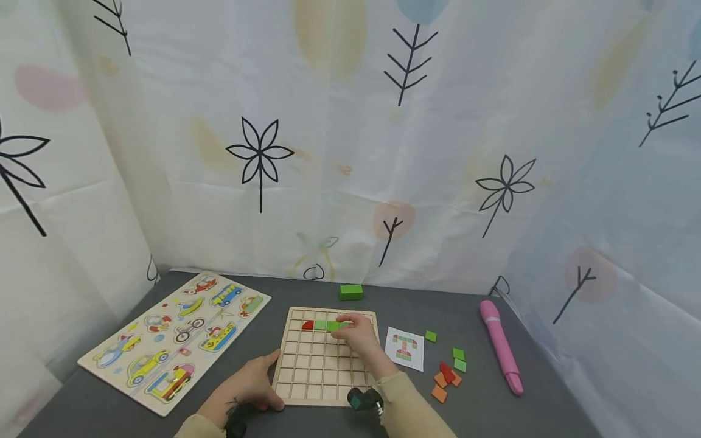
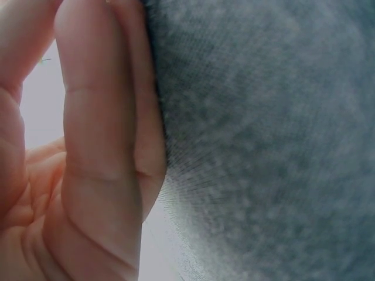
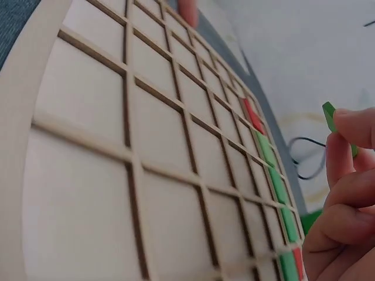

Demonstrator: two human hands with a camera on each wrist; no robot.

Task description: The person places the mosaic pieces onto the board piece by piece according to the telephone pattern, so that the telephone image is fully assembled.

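Note:
A wooden grid board [image 1: 320, 360] lies on the grey table. In its upper rows sit a red piece [image 3: 254, 115] and green tiles [image 3: 277, 181], with another red piece [image 3: 297, 262] near the row's other end. My right hand [image 1: 358, 337] is over the board's upper right part, pinching a small green tile [image 3: 329, 115] between thumb and fingers. At the board's left edge rests my left hand [image 1: 252, 382], thumb and fingers touching the frame near its lower corner. The left wrist view shows its fingers [image 2: 96, 117] extended beside the grey tabletop.
Right of the board lies a white pattern card [image 1: 405, 348]. Beyond it are loose green tiles [image 1: 457, 353], red pieces [image 1: 447, 372] and orange tiles [image 1: 439, 394]. A pink stick [image 1: 501, 347] lies far right, a green block [image 1: 351, 292] behind, and a vehicle picture puzzle [image 1: 175, 340] left.

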